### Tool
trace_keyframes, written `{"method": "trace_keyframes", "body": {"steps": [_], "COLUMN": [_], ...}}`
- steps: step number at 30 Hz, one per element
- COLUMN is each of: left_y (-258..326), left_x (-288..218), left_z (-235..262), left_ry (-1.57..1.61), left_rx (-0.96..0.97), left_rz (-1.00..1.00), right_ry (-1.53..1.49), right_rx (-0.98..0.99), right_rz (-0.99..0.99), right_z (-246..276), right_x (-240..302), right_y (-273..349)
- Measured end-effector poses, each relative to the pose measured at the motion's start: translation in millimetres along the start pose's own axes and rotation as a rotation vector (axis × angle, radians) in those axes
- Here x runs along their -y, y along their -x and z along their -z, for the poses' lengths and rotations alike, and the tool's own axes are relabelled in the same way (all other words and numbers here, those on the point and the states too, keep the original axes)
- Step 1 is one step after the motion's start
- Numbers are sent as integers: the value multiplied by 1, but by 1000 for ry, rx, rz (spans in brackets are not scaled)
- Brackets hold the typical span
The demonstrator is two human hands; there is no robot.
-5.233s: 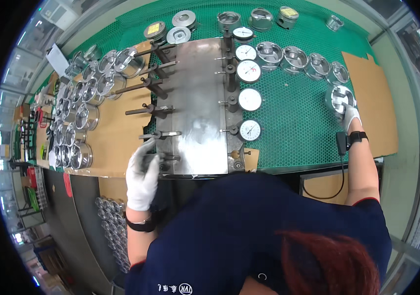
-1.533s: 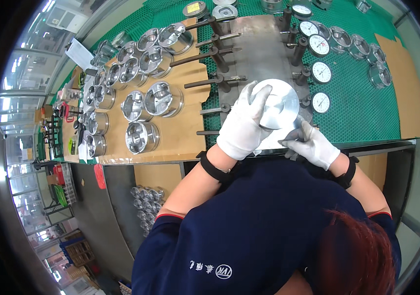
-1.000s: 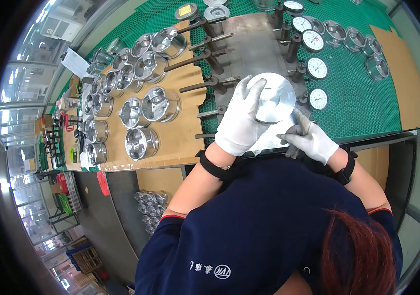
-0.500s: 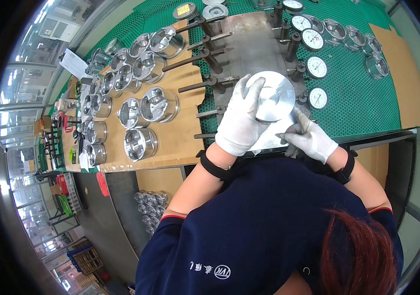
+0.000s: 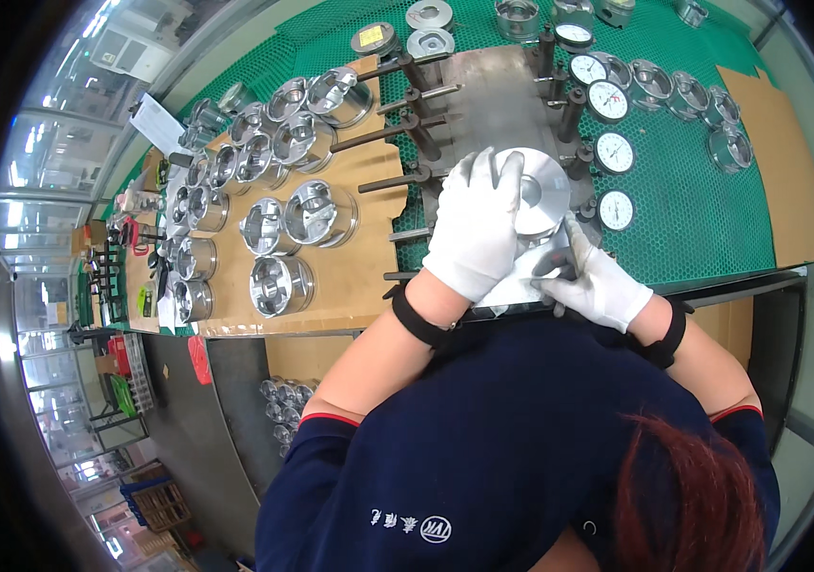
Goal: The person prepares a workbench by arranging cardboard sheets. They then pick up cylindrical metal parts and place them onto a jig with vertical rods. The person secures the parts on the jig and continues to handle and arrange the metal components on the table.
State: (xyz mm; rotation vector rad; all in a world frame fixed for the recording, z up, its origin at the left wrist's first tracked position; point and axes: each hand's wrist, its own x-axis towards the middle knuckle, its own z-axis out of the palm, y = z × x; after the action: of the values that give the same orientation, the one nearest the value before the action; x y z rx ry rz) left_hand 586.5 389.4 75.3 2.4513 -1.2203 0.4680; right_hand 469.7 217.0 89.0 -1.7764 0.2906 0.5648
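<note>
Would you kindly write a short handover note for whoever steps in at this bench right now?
Left hand: gloved, gripping a piston from above on the metal plate.
Right hand: gloved, at the piston's lower edge; what it holds is unclear.
Dial gauges line the plate's right side, pins its left.
More pistons sit on the cardboard at left, others on the green mat at right.
Which are finished cannot be told.

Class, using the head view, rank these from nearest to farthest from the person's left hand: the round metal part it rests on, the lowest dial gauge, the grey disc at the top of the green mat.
1. Round metal part: directly under the left hand, touching it.
2. Lowest dial gauge: to the right, on the green mat.
3. Grey disc: far up, at the mat's top edge.
</note>
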Motion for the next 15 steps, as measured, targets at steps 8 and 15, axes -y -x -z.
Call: {"method": "trace_keyframes", "body": {"steps": [8,15], "left_y": [-16,-16], "left_x": [16,5], "left_z": [-13,-13], "left_ry": [110,10], "left_rx": [88,92], "left_rz": [41,87], "right_ry": [-144,-274], "right_rx": [-68,-58], "right_rz": [47,34], "right_z": [-7,-4], "right_x": [-21,-15], "right_y": [-33,-29]}}
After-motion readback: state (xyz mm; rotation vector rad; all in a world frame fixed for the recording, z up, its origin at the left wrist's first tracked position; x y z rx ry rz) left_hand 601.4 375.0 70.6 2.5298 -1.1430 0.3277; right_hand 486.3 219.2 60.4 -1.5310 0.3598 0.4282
